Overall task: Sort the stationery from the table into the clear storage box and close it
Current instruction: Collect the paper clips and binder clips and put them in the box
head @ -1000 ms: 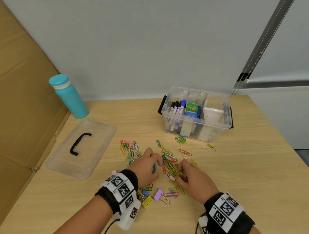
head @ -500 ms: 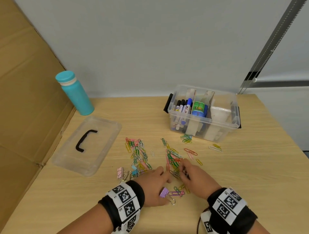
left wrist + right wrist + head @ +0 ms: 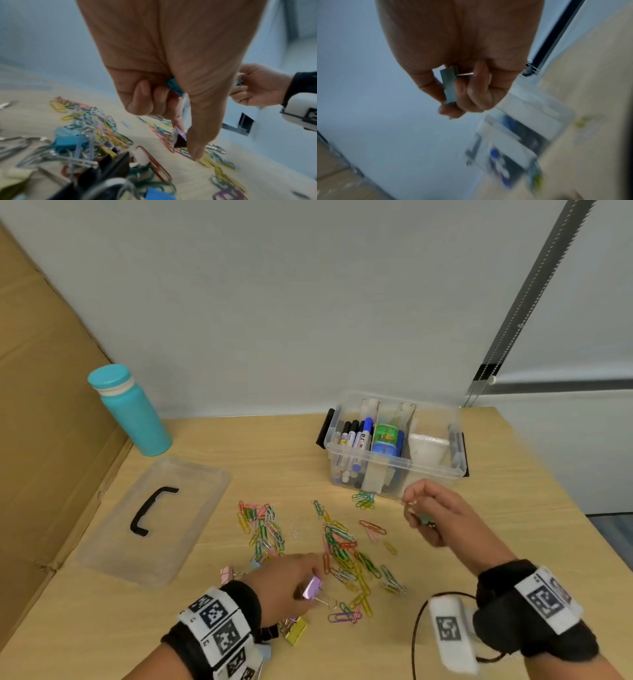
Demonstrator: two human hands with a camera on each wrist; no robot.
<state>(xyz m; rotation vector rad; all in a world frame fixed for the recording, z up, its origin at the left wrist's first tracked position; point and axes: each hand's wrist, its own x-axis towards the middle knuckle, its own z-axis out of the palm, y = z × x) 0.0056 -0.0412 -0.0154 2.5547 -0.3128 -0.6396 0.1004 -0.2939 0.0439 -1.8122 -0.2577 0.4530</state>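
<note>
1. My left hand (image 3: 291, 583) pinches a purple binder clip (image 3: 312, 588) low over the tabletop (image 3: 513, 508), with a teal clip (image 3: 174, 86) tucked under its curled fingers.
2. My right hand (image 3: 435, 515) curls round a grey-green binder clip (image 3: 449, 85), raised just in front of the clear storage box (image 3: 394, 470).
3. Coloured paper clips (image 3: 342, 546) lie scattered between my hands.
4. The box's lid (image 3: 154, 518) lies flat to the left.

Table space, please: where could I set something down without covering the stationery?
Bare table lies between the teal bottle and the storage box, and right of the right hand. The paper clips crowd the middle.
</note>
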